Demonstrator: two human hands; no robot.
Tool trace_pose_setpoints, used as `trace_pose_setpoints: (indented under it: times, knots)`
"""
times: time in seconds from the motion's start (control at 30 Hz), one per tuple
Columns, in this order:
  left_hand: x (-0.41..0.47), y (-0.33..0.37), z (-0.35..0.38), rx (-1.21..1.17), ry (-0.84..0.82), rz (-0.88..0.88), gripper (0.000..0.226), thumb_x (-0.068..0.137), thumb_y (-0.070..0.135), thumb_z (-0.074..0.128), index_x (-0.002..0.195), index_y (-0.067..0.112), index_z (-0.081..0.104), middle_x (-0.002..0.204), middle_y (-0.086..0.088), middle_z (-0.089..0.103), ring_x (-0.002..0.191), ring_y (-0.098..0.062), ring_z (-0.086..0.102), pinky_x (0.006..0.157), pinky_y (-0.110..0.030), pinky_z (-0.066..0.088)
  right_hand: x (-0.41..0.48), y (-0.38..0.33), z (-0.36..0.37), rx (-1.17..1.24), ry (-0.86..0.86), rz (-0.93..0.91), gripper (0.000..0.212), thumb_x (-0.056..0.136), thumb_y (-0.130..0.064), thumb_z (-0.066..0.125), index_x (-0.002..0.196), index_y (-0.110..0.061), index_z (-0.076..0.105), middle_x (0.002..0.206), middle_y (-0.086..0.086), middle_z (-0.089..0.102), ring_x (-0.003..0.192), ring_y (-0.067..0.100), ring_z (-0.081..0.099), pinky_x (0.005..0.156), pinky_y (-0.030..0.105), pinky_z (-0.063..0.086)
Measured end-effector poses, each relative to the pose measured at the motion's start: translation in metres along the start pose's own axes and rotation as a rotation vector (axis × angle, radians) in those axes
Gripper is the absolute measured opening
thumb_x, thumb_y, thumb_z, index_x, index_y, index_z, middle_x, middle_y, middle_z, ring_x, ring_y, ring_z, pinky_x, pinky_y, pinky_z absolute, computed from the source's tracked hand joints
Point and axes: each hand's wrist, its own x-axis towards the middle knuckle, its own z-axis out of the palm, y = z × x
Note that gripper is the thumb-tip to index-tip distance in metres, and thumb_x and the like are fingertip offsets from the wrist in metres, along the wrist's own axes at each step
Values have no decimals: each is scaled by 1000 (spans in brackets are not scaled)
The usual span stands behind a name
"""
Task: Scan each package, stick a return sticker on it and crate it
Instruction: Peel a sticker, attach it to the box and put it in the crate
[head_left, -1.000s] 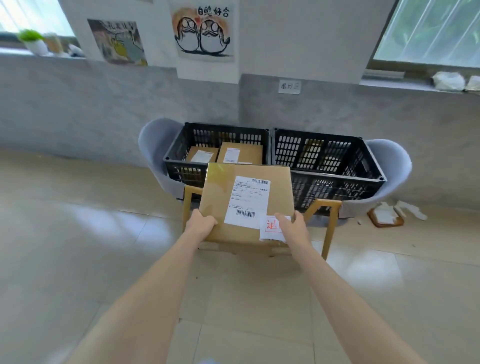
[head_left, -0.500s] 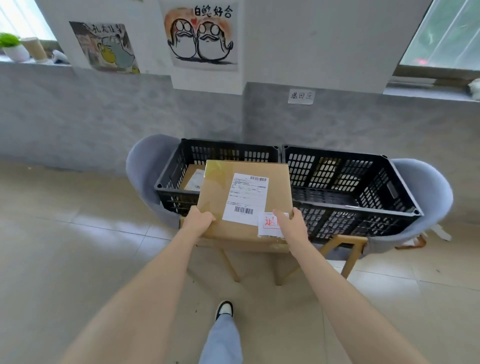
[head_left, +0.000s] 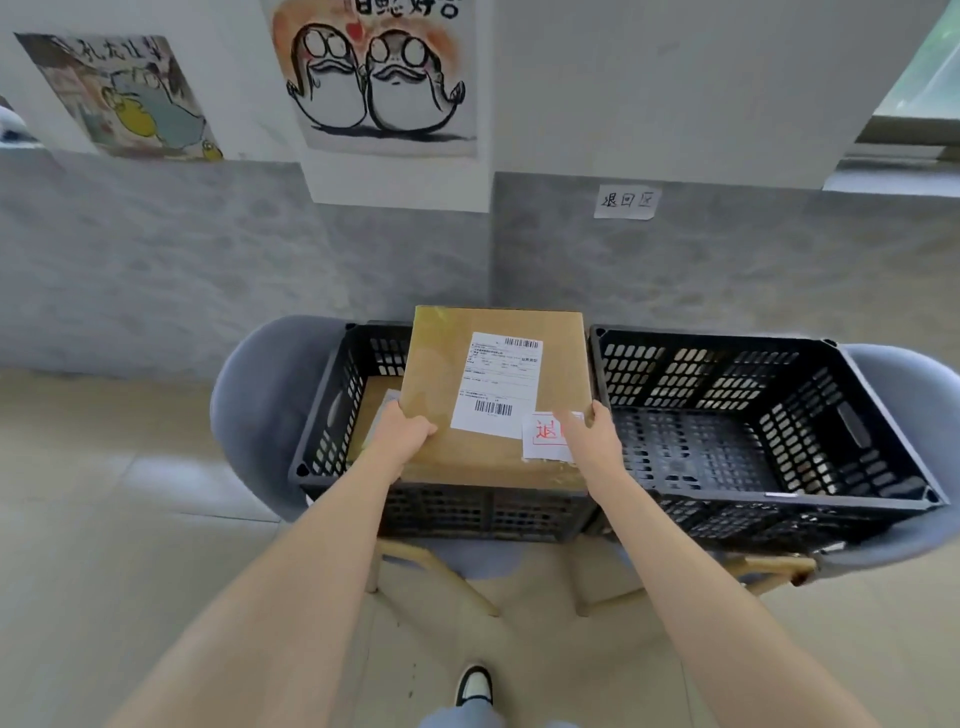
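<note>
The left hand (head_left: 402, 434) is gripping the near left corner of the package (head_left: 447, 374), thumb lying on top and fingers curled under. The right hand (head_left: 589, 439) is clamping the near right corner likewise, its thumb partly covering the return sticker (head_left: 543, 436). The hands are sitting well apart, one at each corner.

The package is a flat, square box of smooth brown cardboard, being held level over the left crate (head_left: 332, 415); whether it is touching the rim cannot be told. A white rectangular shipping label (head_left: 498, 384) with printed barcodes is lying on its top face, and the return sticker, white paper with red marking, is sitting just beside the label's near right corner.

Under the package, another brown box (head_left: 376, 402) is showing inside the left crate. Both crates are black plastic with perforated lattice walls; the right crate (head_left: 753, 415) is standing just beside the left. Each is resting on a grey moulded chair (head_left: 254, 400) with pale wooden legs, on glossy beige floor tiles (head_left: 104, 519).
</note>
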Motion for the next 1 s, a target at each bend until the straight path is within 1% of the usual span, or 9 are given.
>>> trace_pose_setpoints:
  times: [0.17,0.23,0.3,0.4,0.53,0.67,0.77,0.9,1.0]
  knots:
    - [37,10,3,8,-17,-43,51,93,6,55,139,9,35,139,-10,46,124,-29,45,98,-38,38,29,-10,13,-3,-1,38,61,95,-27,54,148,-12,27,143,6,44,111,16,46,84,26,34]
    - [51,12,5,0,-28,-49,53,92,7,56,140,9,33,140,-9,45,125,-29,44,99,-39,38,44,-9,17,-22,7,61,66,95,-28,55,150,-13,22,146,4,41,123,19,46,85,26,34]
    - [62,11,8,-5,-28,-74,55,92,7,56,141,10,32,140,-9,44,126,-29,44,98,-38,39,55,-9,22,-35,2,99,70,95,-31,55,151,-15,18,147,2,39,123,17,46,86,26,35]
    - [81,7,13,0,-22,-102,56,91,8,59,141,13,34,139,-7,46,124,-28,45,101,-39,39,73,-3,29,-45,-10,133,72,94,-32,56,152,-15,17,150,4,37,129,19,43,97,31,37]
    - [104,0,24,3,-36,-122,53,90,8,60,138,13,38,136,-6,49,123,-27,47,101,-39,40,94,8,34,-25,-27,149,67,95,-26,55,150,-12,21,146,5,41,127,19,44,87,24,32]
    - [123,-7,39,3,-58,-150,53,91,8,59,138,13,36,138,-7,47,125,-27,45,103,-40,39,113,19,36,-4,-33,155,68,95,-25,56,151,-13,19,150,3,37,133,20,38,92,24,30]
    - [136,-15,49,29,-55,-157,55,90,9,60,140,14,35,139,-6,46,127,-26,43,105,-41,37,124,30,38,11,-44,163,66,95,-23,55,150,-13,21,148,3,39,130,18,41,89,24,30]
    - [148,-28,59,43,-51,-166,57,90,8,60,141,14,35,140,-6,46,128,-26,43,108,-43,36,136,42,41,20,-57,169,65,95,-22,55,150,-14,21,146,4,42,106,8,40,86,23,32]
    - [155,-37,66,51,-51,-173,58,90,9,61,141,14,33,142,-6,45,130,-26,42,110,-45,35,146,49,43,32,-62,186,69,95,-23,56,151,-15,16,148,3,39,110,8,41,86,22,31]
